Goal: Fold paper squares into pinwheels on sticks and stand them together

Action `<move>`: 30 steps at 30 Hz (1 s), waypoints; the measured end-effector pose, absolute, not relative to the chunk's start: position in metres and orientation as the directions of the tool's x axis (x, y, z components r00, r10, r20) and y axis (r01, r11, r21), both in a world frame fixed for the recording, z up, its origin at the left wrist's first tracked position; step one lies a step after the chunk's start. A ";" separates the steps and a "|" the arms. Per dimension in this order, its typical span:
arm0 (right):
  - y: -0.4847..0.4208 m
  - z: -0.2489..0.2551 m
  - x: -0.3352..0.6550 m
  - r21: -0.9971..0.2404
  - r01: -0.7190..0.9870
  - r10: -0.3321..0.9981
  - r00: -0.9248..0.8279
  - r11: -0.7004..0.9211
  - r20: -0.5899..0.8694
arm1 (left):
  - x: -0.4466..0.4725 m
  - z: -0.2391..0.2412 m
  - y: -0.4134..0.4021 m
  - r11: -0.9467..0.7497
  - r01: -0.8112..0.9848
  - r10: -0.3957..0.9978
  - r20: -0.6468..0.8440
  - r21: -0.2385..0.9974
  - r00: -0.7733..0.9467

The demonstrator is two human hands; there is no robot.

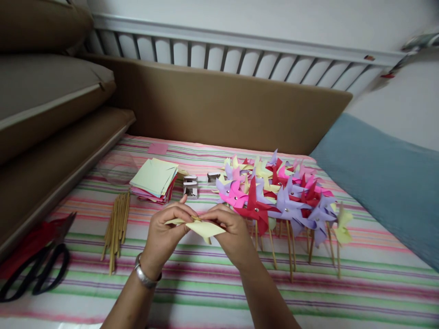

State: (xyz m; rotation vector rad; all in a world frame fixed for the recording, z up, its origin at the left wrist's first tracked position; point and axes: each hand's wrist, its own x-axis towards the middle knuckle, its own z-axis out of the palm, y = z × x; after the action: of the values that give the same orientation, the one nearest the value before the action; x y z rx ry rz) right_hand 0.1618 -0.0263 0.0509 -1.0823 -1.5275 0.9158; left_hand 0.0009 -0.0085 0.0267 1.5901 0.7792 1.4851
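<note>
Between my two hands is a pale yellow paper pinwheel [205,228], its corners curled in toward the middle. My left hand [168,225], with a silver bracelet on the wrist, pinches it from the left side. From the right, the fingers of my right hand [230,228] are closed on its other edge. A small yellowish bit shows at the fingertips, too small to name. Just beyond my hands lies a stack of coloured paper squares [154,178], pale yellow on top. Many finished paper pinwheels [270,201] on sticks lie grouped to the right.
Thin wooden sticks [117,224] lie in a bundle at left, with black-handled scissors [41,269] and red material [30,242] further left. Small metal-and-clear containers [190,186] stand beyond my hands. Stacked brown cushions [51,100] border the left; a brown board [219,105] stands behind.
</note>
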 end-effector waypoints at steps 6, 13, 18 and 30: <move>-0.026 0.049 0.161 -0.922 0.186 0.941 -0.099 0.338 0.325 | 0.000 0.026 -0.009 -0.477 -0.091 0.867 0.485 0.874 0.113; -0.026 0.048 0.160 -0.934 0.181 0.951 -0.095 0.308 0.296 | 0.000 0.023 -0.007 -0.458 -0.089 0.878 0.466 0.884 0.111; -0.031 0.052 0.162 -0.910 0.274 0.948 -0.154 0.313 0.279 | -0.004 0.020 -0.005 -0.365 -0.138 0.925 0.376 0.921 0.062; -0.124 0.033 0.243 -0.770 0.635 0.986 0.089 0.053 0.142 | 0.018 0.026 -0.031 0.078 -0.236 0.997 -0.079 0.969 0.006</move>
State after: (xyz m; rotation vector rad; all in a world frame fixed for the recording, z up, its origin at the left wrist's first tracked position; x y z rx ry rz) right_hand 0.2434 -0.1244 0.0332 -1.6586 -1.6224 0.6259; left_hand 0.0175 -0.0314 0.0263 0.9746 1.0712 1.2570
